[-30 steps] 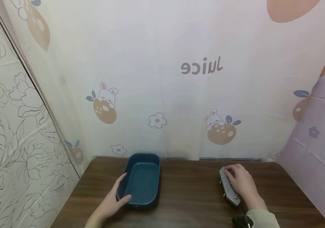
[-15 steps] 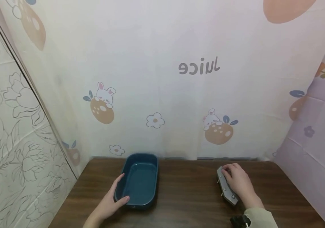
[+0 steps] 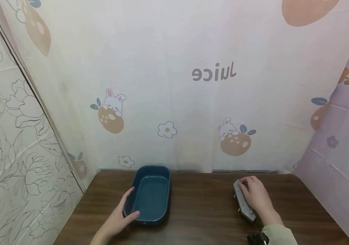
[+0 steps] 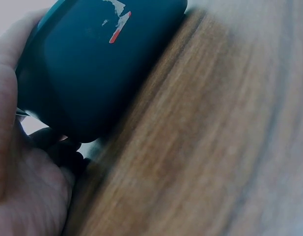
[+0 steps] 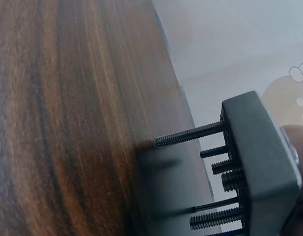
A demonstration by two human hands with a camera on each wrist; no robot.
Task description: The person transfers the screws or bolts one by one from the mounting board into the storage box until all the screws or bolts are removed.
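Leftward, the person's left hand (image 3: pixel 116 217) is curled round a blue dish (image 3: pixel 151 199), thumb at its rim; the dish rests on the tabletop (image 3: pixel 202 207) between both hands; farther along, a grey block (image 3: pixel 242 199) with bolts (image 5: pixel 190 134) protruding beneath is pinched in the right hand (image 3: pixel 258 196).

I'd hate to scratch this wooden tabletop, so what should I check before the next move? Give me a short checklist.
1. Left hand on the blue dish: ok, it grips a near corner.
2. Dish open side up: ok.
3. Right hand on the metal plate: ok, holding it.
4. Plate underside smooth: not ok, screws project below.
5. Screw tips clear of the tabletop: cannot tell.
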